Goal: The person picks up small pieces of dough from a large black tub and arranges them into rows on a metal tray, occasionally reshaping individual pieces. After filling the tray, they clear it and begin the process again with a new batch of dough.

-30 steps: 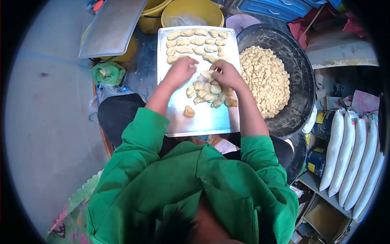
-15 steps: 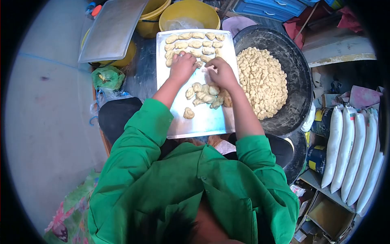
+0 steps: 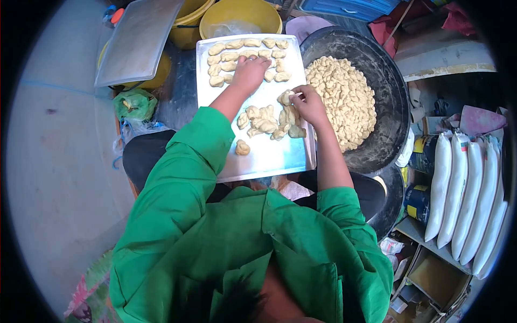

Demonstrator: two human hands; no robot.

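A white rectangular tray (image 3: 226,169) sits across my lap. Lumps of pale dough stand in rows at its far end, such as a dough piece (image 3: 216,81) on the left. My left hand (image 3: 250,74) lies over these rows, fingers apart and touching pieces beneath them; the fingertips partly hide what they touch. At the tray's right side my right hand (image 3: 311,106) pinches a dough piece (image 3: 285,97) between thumb and fingers. Just below is a loose dough pile (image 3: 262,121). One single dough lump (image 3: 242,147) rests apart, nearer to me.
To the right stands a big black basin (image 3: 390,107) heaped with small dough-like pieces (image 3: 344,102). Yellow buckets (image 3: 242,19), a grey lid (image 3: 140,43) and a green plastic bag (image 3: 134,104) are beyond and left. Several long white filled bags (image 3: 441,183) lean at the far right.
My right hand has left the rows, drawn back toward the loose pile and now grips a dough piece. My left hand stays over the rows. The view has shifted slightly.
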